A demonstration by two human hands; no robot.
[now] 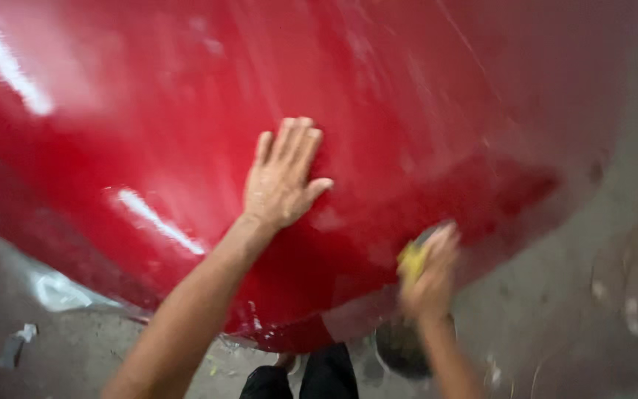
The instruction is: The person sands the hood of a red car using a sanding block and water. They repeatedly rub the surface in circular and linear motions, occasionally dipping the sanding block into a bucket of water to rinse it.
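Grey concrete floor (pixel 614 222) under a glossy red curved car body panel (pixel 422 111), our left hand (pixel 280 181) spread flat on the panel's middle, our blurred right hand (pixel 430 277) gripping a yellow sanding pad (pixel 412 258) at its lower edge

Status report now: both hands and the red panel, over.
Left hand flat, open on red panel. Right hand blurred, gripping yellow pad at panel edge. Nothing in the way.

The left hand (pixel 283 177) lies flat, palm down, fingers together and pointing up, thumb spread to the right, its bare forearm stretched straight from the lower left. The right hand (pixel 430 270), blurred, is curled closed in a grip, its forearm rising from below.
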